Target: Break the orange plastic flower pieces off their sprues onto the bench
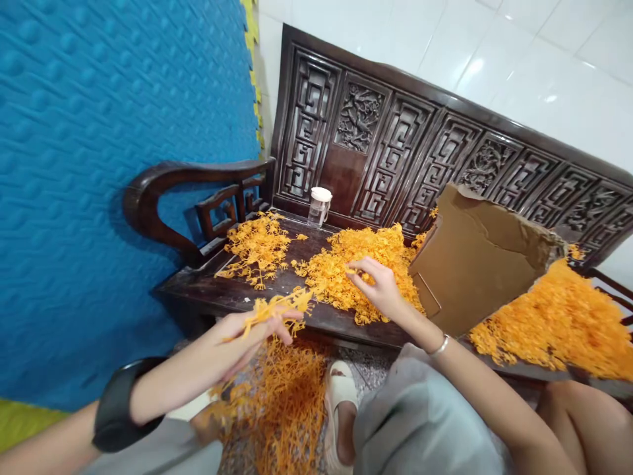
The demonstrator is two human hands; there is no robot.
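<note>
My left hand [262, 333] holds a small bunch of orange branching plastic pieces [277, 307], which lie across the palm and fingers above the bench's front edge. Over the middle heap of similar orange pieces [376, 247] is my right hand [380, 285], thumb and forefinger pinched together on a small orange piece [351, 269]. That piece is too small to make out well. A smaller orange pile [260, 244] rests on the left of the dark wooden bench [232, 297]. Loose orange strands [291, 402] are heaped below, between my feet.
A clear jug with a white lid [320, 206] stands against the carved backrest [341, 171]. On the right, a cardboard piece [484, 257] leans beside a large orange heap [558, 323]. The curved armrest [158, 191] borders blue matting [99, 165]. Another person's knee [583, 422] shows lower right.
</note>
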